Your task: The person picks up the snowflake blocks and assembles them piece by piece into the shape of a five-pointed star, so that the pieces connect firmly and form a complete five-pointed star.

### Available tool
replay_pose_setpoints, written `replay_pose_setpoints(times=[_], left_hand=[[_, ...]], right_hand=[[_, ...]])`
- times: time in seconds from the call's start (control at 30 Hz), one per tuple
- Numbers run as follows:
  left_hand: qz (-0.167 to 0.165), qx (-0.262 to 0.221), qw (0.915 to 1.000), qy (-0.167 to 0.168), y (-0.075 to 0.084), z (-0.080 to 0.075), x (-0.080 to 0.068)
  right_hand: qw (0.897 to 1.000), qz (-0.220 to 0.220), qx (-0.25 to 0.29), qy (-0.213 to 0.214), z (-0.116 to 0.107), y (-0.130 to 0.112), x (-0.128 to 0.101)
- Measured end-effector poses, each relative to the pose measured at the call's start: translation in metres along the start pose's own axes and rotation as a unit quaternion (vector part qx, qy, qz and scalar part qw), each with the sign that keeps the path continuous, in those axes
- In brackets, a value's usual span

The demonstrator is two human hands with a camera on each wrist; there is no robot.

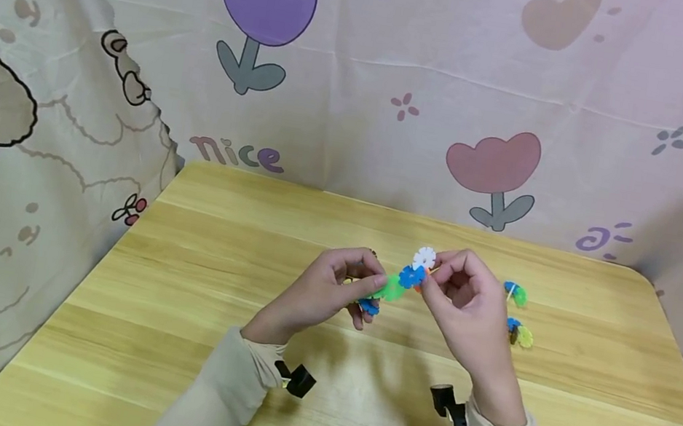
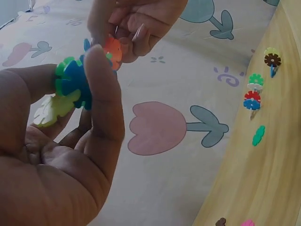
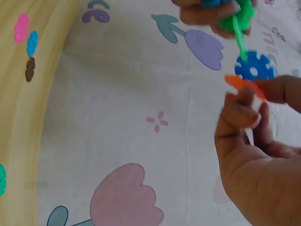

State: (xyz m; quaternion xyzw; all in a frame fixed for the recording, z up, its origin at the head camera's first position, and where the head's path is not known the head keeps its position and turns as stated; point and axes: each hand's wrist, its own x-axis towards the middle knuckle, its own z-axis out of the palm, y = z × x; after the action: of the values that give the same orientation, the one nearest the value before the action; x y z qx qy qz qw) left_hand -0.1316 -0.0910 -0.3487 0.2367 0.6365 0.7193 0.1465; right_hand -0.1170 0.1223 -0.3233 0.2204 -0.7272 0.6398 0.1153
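Note:
Both hands hold a chain of notched plastic snowflake discs above the wooden table [image 1: 212, 238]. My left hand [image 1: 331, 281] grips its left end, thumb and fingers round the green disc [image 1: 394, 289]; a blue disc [image 2: 75, 84] and a pale yellow disc [image 2: 54, 109] show there too. With thumb and fingertips, my right hand [image 1: 467, 305] pinches an orange disc [image 3: 243, 84] at the other end. That orange disc sits against a blue disc [image 3: 254, 68], which joins a green one edge-on. A white disc [image 1: 424, 258] stands at the top of the chain.
To the right of the hands lie small joined disc clusters, one blue and green [image 1: 515, 294], another with a yellow disc [image 1: 525, 336]. Loose pink [image 3: 21, 28], blue [image 3: 32, 44] and brown [image 3: 30, 69] discs rest on the table. A printed curtain [image 1: 354, 126] hangs behind the table.

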Motion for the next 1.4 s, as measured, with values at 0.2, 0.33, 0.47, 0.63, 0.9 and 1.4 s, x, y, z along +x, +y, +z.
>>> replay_pose_setpoints(times=[0.2, 0.33, 0.47, 0.63, 0.9, 1.4], left_hand=[[-0.014, -0.001, 0.9999, 0.008, 0.001, -0.002, -0.002], [-0.015, -0.006, 0.9999, 0.002, 0.000, -0.002, -0.003], [-0.012, -0.007, 0.9999, -0.002, 0.001, -0.001, -0.003], [-0.016, -0.012, 0.9998, 0.000, 0.003, 0.001, -0.003], [-0.021, 0.031, 0.9992, -0.010, 0.014, 0.009, -0.004], [0.083, 0.112, 0.9875, 0.074, 0.000, 0.020, -0.003]], right_hand=[[0.998, 0.009, 0.019, -0.063, -0.007, -0.004, 0.000], [0.997, 0.030, 0.017, -0.075, -0.006, -0.006, 0.001], [0.996, 0.054, 0.017, -0.071, -0.005, -0.006, 0.002], [0.994, 0.071, 0.036, -0.079, -0.005, -0.005, 0.002], [0.987, 0.112, 0.044, -0.107, -0.010, 0.001, 0.000], [0.969, 0.091, 0.192, -0.125, -0.010, 0.001, -0.003]])
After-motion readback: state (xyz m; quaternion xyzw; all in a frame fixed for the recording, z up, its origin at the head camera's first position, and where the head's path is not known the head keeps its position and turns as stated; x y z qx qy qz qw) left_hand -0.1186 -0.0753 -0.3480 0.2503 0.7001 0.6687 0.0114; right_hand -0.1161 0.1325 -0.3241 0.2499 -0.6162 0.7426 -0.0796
